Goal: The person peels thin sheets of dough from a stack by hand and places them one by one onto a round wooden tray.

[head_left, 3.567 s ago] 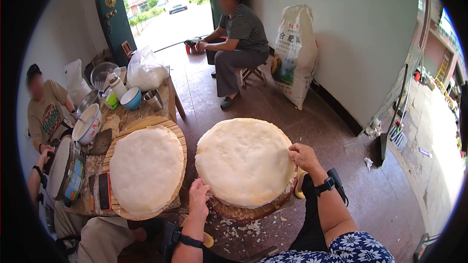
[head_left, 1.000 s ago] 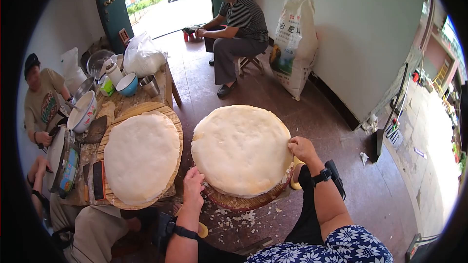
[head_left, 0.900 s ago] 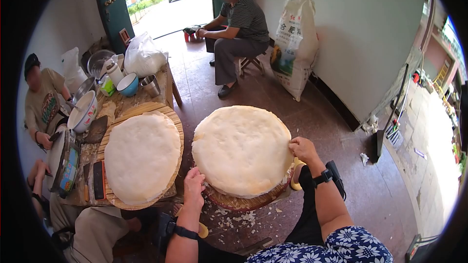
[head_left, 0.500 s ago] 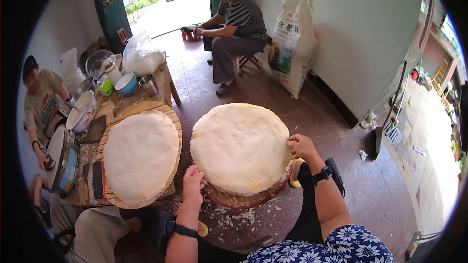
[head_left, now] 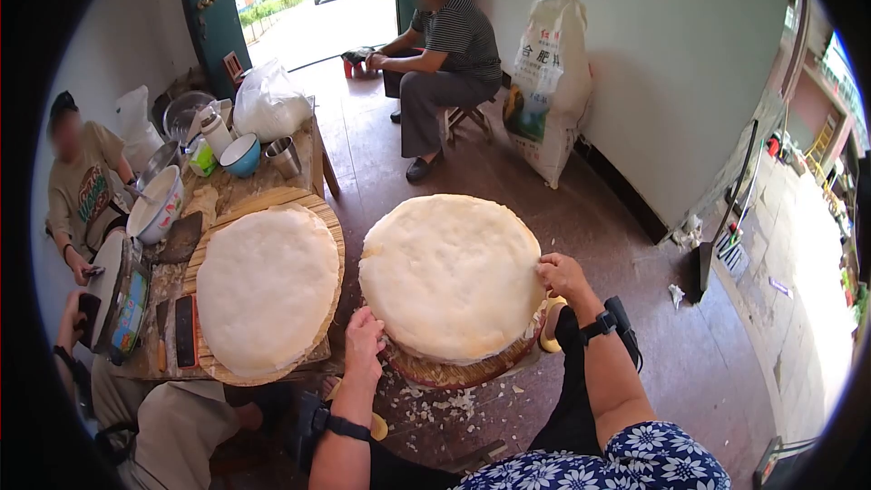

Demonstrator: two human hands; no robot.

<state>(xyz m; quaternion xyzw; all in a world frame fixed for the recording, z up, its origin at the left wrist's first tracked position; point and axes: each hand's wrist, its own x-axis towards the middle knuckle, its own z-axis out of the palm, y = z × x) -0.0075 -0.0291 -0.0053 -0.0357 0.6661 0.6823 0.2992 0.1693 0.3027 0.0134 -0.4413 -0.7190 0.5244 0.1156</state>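
A wide, round pile of thin pale flatbreads [head_left: 451, 277] lies in front of me on a round reddish board [head_left: 472, 372], low above the floor. My left hand [head_left: 365, 343] is at its lower left edge, fingers pinched together on the rim of the flatbread. On the right rim, my right hand [head_left: 563, 276] pinches the edge between thumb and fingers. How many layers each hand holds is hidden. Another round flatbread [head_left: 268, 290] rests to the left on a slatted straw mat [head_left: 336, 229] on the wooden table.
On the table [head_left: 313, 159] stand a blue bowl [head_left: 240, 155], a metal cup [head_left: 283, 157], a patterned basin [head_left: 156, 209] and a phone [head_left: 186, 331]. People sit at the left and by the doorway. A large sack [head_left: 549, 91] leans against the wall. Crumbs litter the floor.
The view has shifted slightly, moving everything a little to the right. Both my hands stay at the flatbread's edges. The seated person at the left has moved a hand holding a dark object.
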